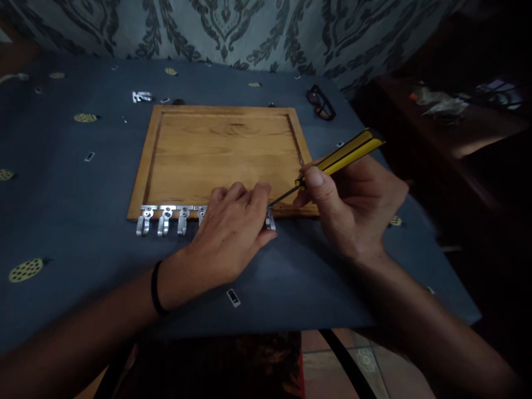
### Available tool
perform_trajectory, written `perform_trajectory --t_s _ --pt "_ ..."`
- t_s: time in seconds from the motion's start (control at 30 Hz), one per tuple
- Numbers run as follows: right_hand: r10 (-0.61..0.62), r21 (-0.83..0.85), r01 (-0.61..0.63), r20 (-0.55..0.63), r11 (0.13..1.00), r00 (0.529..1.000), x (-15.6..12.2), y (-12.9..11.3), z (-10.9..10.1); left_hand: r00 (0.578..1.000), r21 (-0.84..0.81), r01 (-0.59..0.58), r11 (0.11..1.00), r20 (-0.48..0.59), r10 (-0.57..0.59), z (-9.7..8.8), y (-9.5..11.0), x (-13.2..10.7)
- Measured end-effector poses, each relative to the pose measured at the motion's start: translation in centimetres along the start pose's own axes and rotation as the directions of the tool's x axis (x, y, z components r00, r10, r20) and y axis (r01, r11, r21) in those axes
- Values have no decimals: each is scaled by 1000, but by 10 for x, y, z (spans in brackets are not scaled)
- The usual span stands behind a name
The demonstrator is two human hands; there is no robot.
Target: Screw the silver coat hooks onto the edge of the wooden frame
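Observation:
A shallow framed wooden board (224, 149) lies flat on the table. Along its near edge runs a row of silver metal hooks (165, 221). My left hand (230, 235) covers part of this row, its fingers bent over the board's edge and its thumb below. Index finger and thumb close around the rightmost visible hook (271, 220). My right hand (357, 202) grips a screwdriver with a yellow and black handle (344, 155). The thin shaft slants down to the left, its tip at the top of that hook; the screw there is too small to make out.
A loose silver hook (142, 97) lies behind the board at the left. Dark-framed glasses (321, 102) rest near the right back corner. The table wears a blue patterned cloth (62, 221). At the right, a dark surface holds clear plastic packaging (444, 102). Patterned fabric or wallpaper (224, 27) rises behind.

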State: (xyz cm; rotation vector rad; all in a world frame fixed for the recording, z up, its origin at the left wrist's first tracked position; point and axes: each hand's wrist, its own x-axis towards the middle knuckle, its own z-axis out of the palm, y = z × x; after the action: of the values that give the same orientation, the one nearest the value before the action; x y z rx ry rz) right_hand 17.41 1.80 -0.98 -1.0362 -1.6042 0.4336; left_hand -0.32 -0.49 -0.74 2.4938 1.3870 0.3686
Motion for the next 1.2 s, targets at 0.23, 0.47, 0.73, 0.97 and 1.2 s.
perform_trajectory --t_s 0.23,0.47,0.73,0.97,1.2 --pt "25 -67 -23 30 997 999 -3 3 -3 1000 11 5 1000 19 -5 -1 1 1" --pt "31 -8 -31 44 999 999 -2 2 -1 1000 3 -18 1000 3 18 0 0 0" --pt "33 26 -35 76 999 997 1 -1 -1 999 5 -19 1000 -32 19 2 0 -1" --pt "15 -18 -14 61 1000 998 -1 1 -1 1000 17 -22 1000 -17 23 1 0 -1" --pt "-59 -115 56 -23 992 998 -4 -2 4 1000 8 -3 1000 25 3 -2 2 0"
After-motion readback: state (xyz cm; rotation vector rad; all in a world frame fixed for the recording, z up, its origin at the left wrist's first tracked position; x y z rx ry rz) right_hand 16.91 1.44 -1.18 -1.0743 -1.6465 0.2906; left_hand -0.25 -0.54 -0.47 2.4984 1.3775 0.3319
